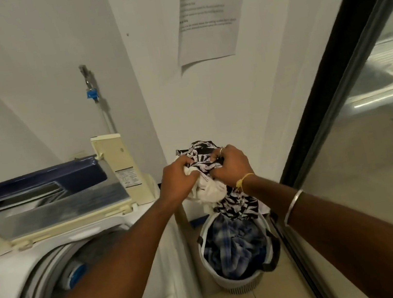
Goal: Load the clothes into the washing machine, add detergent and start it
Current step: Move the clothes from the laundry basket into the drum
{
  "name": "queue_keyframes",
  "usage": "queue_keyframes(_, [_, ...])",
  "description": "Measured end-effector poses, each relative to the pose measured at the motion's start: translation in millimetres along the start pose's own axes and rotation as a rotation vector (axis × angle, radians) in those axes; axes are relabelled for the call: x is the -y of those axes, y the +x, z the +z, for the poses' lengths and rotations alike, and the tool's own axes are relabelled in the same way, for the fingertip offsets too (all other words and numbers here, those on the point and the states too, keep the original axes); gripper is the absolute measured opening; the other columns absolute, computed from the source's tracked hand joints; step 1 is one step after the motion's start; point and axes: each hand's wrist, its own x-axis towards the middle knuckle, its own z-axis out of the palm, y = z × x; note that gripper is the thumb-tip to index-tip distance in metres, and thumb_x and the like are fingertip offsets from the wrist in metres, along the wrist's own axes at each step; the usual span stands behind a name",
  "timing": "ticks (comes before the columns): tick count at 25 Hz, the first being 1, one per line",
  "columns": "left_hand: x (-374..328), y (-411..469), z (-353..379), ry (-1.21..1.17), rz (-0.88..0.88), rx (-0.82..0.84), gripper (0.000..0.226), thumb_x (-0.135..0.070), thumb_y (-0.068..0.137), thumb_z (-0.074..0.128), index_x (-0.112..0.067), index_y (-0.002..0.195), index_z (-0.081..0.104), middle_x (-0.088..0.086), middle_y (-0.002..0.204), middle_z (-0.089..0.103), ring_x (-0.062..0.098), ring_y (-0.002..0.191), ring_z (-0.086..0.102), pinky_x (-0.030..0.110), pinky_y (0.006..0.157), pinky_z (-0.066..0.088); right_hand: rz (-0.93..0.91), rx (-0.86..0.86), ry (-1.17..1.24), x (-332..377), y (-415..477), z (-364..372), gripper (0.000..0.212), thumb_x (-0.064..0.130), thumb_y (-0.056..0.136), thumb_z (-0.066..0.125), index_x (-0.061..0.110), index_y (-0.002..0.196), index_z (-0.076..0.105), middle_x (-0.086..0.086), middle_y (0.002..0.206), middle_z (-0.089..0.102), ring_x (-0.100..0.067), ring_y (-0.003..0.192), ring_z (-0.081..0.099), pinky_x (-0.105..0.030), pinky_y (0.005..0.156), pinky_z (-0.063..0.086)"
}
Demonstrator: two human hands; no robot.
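Your forearms cross the open washing machine [10, 273]; drum near-empty. At 5 o'clock, laundry basket [241, 283] half full. Further out, left hand [178, 179] and right hand [232, 166], fingers clenched, lift a patterned-and-white bundle [212, 192]. Loading barely begun; detergent, start remain.

White walls [29, 46] meet in a corner. A printed sheet [208, 11] hangs on the right wall, a tap [90, 88] on the left. Beige floor tiles [271, 296]. A dark-framed glass door [373, 147] reflects a sink [383, 77].
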Motion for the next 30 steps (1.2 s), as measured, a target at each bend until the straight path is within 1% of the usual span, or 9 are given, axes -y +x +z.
queue_keyframes(4, [-21.5, -48.2, -68.8, -0.025, 0.008, -0.144, 0.023, -0.016, 0.074, 0.074, -0.029, 0.09, 0.062, -0.013, 0.08, 0.064, -0.002, 0.069, 0.055, 0.008, 0.062, 0.036, -0.124, -0.02, 0.038, 64.1, -38.3, -10.3, 0.025, 0.019, 0.067, 0.076, 0.027, 0.091, 0.07, -0.003, 0.1, 0.061, -0.019, 0.091, 0.056, -0.024, 0.075, 0.038])
queue_keyframes(9, [-10.1, -109.2, -166.7, -0.019, -0.041, -0.274, 0.023, -0.013, 0.073, 0.075, -0.026, 0.087, 0.062, -0.014, 0.076, 0.063, -0.005, 0.066, 0.055, 0.014, 0.062, 0.04, -0.24, 0.047, 0.111, 157.1, -81.8, 14.9, 0.026, 0.017, 0.065, 0.076, 0.028, 0.088, 0.071, -0.002, 0.103, 0.065, -0.019, 0.095, 0.06, -0.025, 0.081, 0.045])
queue_keyframes(11, [4.1, -127.2, -204.1, -0.018, -0.069, -0.335, 0.022, -0.014, 0.073, 0.074, -0.025, 0.089, 0.064, -0.013, 0.078, 0.065, -0.004, 0.067, 0.056, 0.02, 0.064, 0.044, -0.271, 0.074, 0.166, 192.2, -95.7, 35.1, 0.026, 0.017, 0.065, 0.076, 0.027, 0.089, 0.071, -0.001, 0.103, 0.066, -0.019, 0.096, 0.06, -0.025, 0.083, 0.047])
queue_keyframes(15, [38.5, -154.5, -266.3, 0.018, -0.119, -0.452, 0.025, -0.015, 0.074, 0.073, -0.028, 0.094, 0.065, -0.016, 0.083, 0.067, -0.006, 0.074, 0.06, 0.013, 0.065, 0.044, -0.32, 0.108, 0.3, 250.6, -113.8, 86.8, 0.029, 0.016, 0.064, 0.078, 0.025, 0.09, 0.071, -0.001, 0.104, 0.065, -0.016, 0.095, 0.06, -0.028, 0.086, 0.048])
queue_keyframes(21, [124.2, -183.0, -303.3, -0.025, -0.19, -0.505, 0.023, -0.014, 0.075, 0.071, -0.027, 0.092, 0.065, -0.012, 0.082, 0.068, 0.003, 0.072, 0.061, 0.022, 0.066, 0.048, -0.319, 0.171, 0.352, 281.3, -125.0, 191.7, 0.028, 0.014, 0.069, 0.078, 0.025, 0.092, 0.069, -0.001, 0.101, 0.062, -0.013, 0.094, 0.058, -0.025, 0.084, 0.046])
queue_keyframes(25, [203.5, -188.7, -289.5, 0.003, -0.297, -0.368, 0.027, -0.018, 0.076, 0.073, -0.027, 0.1, 0.063, -0.009, 0.087, 0.068, 0.007, 0.077, 0.063, 0.025, 0.072, 0.052, -0.213, 0.228, 0.292, 261.4, -128.3, 261.3, 0.031, 0.014, 0.074, 0.076, 0.023, 0.103, 0.07, -0.002, 0.105, 0.059, -0.015, 0.096, 0.059, -0.024, 0.087, 0.047])
queue_keyframes(27, [242.0, -189.1, -276.1, 0.071, -0.405, -0.125, 0.044, -0.028, 0.077, 0.075, -0.025, 0.119, 0.062, -0.004, 0.097, 0.07, 0.01, 0.08, 0.063, 0.024, 0.073, 0.051, -0.16, 0.319, 0.114, 238.9, -126.6, 289.9, 0.034, 0.021, 0.08, 0.072, 0.025, 0.113, 0.071, -0.002, 0.108, 0.06, -0.016, 0.099, 0.059, -0.025, 0.087, 0.046])
queue_keyframes(29, [270.5, -195.2, -264.2, 0.196, -0.47, 0.167, 0.068, -0.035, 0.078, 0.074, -0.026, 0.14, 0.049, 0.004, 0.125, 0.065, 0.017, 0.107, 0.062, 0.03, 0.091, 0.051, -0.155, 0.419, -0.096, 217.4, -123.9, 307.0, 0.039, 0.029, 0.082, 0.071, 0.027, 0.12, 0.069, -0.001, 0.113, 0.064, -0.015, 0.105, 0.06, -0.028, 0.091, 0.045])
queue_keyframes(30, [281.6, -198.9, -259.7, 0.232, -0.482, 0.255, 0.072, -0.034, 0.081, 0.073, -0.025, 0.146, 0.044, 0.006, 0.137, 0.058, 0.021, 0.121, 0.056, 0.034, 0.102, 0.046, -0.133, 0.449, -0.142, 208.9, -122.6, 312.2, 0.044, 0.032, 0.081, 0.072, 0.028, 0.125, 0.066, 0.0, 0.118, 0.064, -0.017, 0.11, 0.059, -0.029, 0.095, 0.045])
